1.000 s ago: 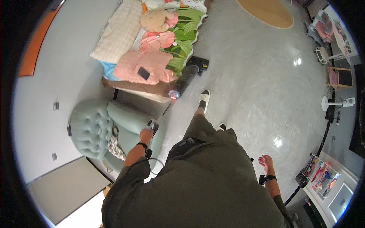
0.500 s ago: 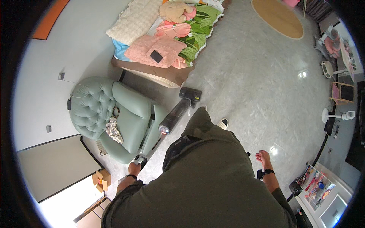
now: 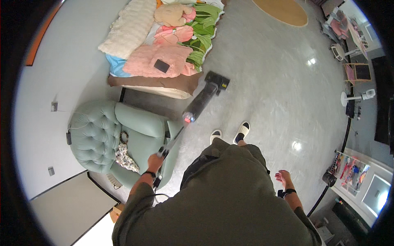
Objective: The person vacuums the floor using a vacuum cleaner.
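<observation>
My left hand (image 3: pixel 155 162) is wrapped round the handle of a dark upright vacuum cleaner (image 3: pixel 201 101). The cleaner slants away to the front right, past the green armchair (image 3: pixel 141 137). Its floor head (image 3: pixel 217 80) lies flat on the grey floor, just right of the bed's (image 3: pixel 186 88) near corner. A cable hangs by the handle end near my left wrist. On the right, my right hand (image 3: pixel 283 177) hangs free beside my body, fingers loosely bent and holding nothing.
Pillows, a plush toy (image 3: pixel 170 15) and a dark flat tablet-like thing (image 3: pixel 161 66) lie on the bed. A patterned cloth (image 3: pixel 126 158) rests on the armchair. A white fan (image 3: pixel 358 97) and a wire rack (image 3: pixel 349 171) stand along the right side; a tan oval rug (image 3: pixel 283 11) lies far ahead.
My left hand has pushed the vacuum cleaner forward, its head moving ahead and to the right past the bed corner. Both my feet now show. My right hand stays empty at my side.
</observation>
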The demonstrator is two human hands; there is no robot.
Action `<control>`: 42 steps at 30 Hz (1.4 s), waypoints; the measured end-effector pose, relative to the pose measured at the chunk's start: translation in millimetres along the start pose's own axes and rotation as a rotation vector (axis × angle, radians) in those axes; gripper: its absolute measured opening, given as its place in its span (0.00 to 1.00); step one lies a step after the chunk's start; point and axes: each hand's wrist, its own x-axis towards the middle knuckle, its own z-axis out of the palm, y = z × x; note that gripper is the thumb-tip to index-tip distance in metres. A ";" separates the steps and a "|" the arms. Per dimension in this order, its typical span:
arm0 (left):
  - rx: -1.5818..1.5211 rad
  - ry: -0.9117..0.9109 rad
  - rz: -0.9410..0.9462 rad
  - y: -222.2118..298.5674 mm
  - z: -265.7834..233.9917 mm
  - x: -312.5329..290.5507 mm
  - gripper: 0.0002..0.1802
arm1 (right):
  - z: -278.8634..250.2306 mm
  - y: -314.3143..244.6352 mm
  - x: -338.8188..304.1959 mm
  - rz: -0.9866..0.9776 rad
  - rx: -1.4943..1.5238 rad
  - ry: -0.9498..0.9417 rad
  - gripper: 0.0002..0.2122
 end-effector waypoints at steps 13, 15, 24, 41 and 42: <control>-0.457 -0.234 0.540 325.8 -13.5 164.9 0.15 | 43.0 95.5 -127.7 -0.131 0.145 0.124 0.13; -0.483 -0.088 0.576 349.6 8.5 175.4 0.16 | 41.1 119.3 -131.7 -0.146 0.160 0.127 0.14; -0.385 -0.488 0.462 280.9 42.1 64.1 0.17 | -0.4 225.9 -81.4 -0.238 -0.176 -0.015 0.12; -0.124 -0.496 -0.127 -36.9 134.2 -332.8 0.15 | -162.5 211.7 57.2 -0.106 -0.016 -0.019 0.11; -0.130 -0.544 -0.138 -60.5 140.6 -353.3 0.14 | -155.4 201.8 52.6 -0.106 -0.023 -0.030 0.11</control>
